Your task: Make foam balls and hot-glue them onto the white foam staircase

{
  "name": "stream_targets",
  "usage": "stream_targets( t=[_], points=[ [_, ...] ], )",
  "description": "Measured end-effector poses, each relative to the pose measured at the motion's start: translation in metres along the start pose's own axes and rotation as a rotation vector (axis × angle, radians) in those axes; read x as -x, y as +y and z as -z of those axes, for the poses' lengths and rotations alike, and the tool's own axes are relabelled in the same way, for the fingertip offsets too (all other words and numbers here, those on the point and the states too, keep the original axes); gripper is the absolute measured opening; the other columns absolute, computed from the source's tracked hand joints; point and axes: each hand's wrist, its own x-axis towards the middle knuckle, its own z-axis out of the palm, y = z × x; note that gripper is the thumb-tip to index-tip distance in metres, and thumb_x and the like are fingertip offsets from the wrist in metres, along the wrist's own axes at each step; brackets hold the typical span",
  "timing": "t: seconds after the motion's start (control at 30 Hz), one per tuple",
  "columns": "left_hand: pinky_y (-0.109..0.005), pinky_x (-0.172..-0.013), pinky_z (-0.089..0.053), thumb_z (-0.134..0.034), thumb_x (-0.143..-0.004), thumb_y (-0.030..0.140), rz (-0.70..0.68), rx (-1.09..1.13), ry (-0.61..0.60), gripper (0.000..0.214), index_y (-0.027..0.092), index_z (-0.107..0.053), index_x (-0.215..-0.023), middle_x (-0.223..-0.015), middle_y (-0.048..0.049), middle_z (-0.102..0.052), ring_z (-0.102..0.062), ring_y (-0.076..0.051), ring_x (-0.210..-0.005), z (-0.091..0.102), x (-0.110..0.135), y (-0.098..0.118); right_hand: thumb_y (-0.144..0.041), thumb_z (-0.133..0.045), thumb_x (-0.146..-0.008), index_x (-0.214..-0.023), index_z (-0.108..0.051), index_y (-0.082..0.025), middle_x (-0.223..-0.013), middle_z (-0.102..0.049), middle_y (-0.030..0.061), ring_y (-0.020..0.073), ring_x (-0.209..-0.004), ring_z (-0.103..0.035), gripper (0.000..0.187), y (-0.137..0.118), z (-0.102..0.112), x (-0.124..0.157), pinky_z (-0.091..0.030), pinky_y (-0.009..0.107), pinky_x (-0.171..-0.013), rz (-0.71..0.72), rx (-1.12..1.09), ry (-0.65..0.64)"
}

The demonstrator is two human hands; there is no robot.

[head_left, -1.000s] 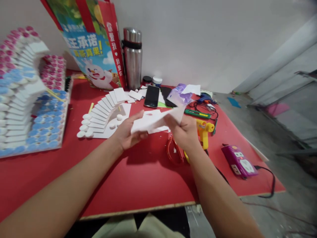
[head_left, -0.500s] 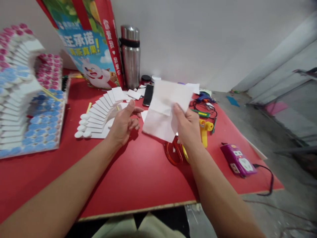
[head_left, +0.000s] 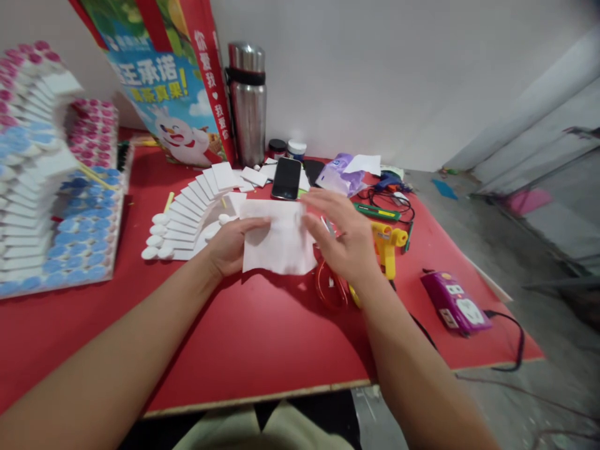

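A creased white sheet of paper is held above the red table by my left hand, thumb on top and the other fingers beneath it. My right hand is over the sheet's right edge, its fingers apart and slightly blurred by motion; I see nothing gripped in it. Beyond the left hand lies a curved fan of white card pieces, with white round pads at its near end. Red-handled scissors lie partly hidden under the right hand, beside a yellow glue gun.
A phone lies behind the sheet. A steel flask and a printed bag stand at the back. A blue-and-pink card model is at left. A purple power socket with a cord sits near the table's right edge.
The sheet has moved left and down from my right hand into my left hand, which has closed on it. My right hand has loosened and spread its fingers.
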Motion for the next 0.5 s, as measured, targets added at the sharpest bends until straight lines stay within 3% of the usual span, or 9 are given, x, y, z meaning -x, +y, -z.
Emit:
stream_targets(
  t=[0.07,0.17,0.27,0.4,0.5],
  points=[
    [-0.046,-0.081,-0.063,-0.076,-0.077,0.021,0.081,-0.026,-0.023,0.024,0.014,-0.077,-0.100,-0.093,-0.0148,-0.080,-0.077,-0.035,-0.090,0.002,0.002,-0.001,-0.045,-0.061,-0.098,-0.118,-0.075,-0.027,-0.123,-0.076,0.0072,0.0244,-0.119,-0.068,0.030,-0.001,0.008,-0.003,-0.052,0.047,-0.105,-0.168,-0.126,0.038],
    [-0.041,-0.073,-0.062,-0.080,-0.074,0.021,0.158,-0.066,-0.061,0.024,0.013,-0.079,-0.097,-0.093,-0.0152,-0.081,-0.077,-0.032,-0.082,0.003,0.007,-0.003,-0.053,-0.071,-0.088,-0.112,-0.076,-0.022,-0.103,-0.080,0.0073,0.0224,-0.095,-0.074,0.039,-0.002,0.010,-0.004,-0.059,0.037,-0.082,-0.429,-0.366,-0.177],
    [-0.037,-0.067,-0.061,-0.081,-0.074,0.021,0.171,-0.099,-0.078,0.021,0.012,-0.080,-0.093,-0.091,-0.0155,-0.080,-0.076,-0.029,-0.075,0.004,0.008,-0.003,-0.049,-0.081,-0.077,-0.086,-0.076,-0.018,-0.077,-0.075,0.0044,0.0173,-0.069,-0.068,0.033,-0.002,0.005,-0.002,-0.052,0.027,-0.058,-0.592,-0.398,-0.338],
    [-0.034,-0.065,-0.061,-0.084,-0.072,0.023,0.050,-0.142,-0.093,0.024,0.012,-0.080,-0.093,-0.089,-0.0148,-0.080,-0.076,-0.027,-0.073,0.009,0.001,-0.003,-0.038,-0.084,-0.073,-0.072,-0.067,-0.019,-0.064,-0.069,-0.0003,0.0122,-0.053,-0.058,0.025,0.002,0.005,-0.002,-0.041,0.023,-0.046,-0.701,-0.433,-0.222],
    [-0.038,-0.077,-0.063,-0.088,-0.067,0.019,-0.101,-0.158,-0.049,0.033,0.013,-0.079,-0.098,-0.094,-0.0141,-0.081,-0.077,-0.030,-0.083,0.013,-0.004,-0.005,-0.035,-0.085,-0.070,-0.069,-0.064,-0.020,-0.061,-0.068,-0.0013,0.0118,-0.048,-0.056,0.025,0.010,0.011,-0.003,-0.041,0.023,-0.043,-0.795,-0.527,-0.106]
  ],
)
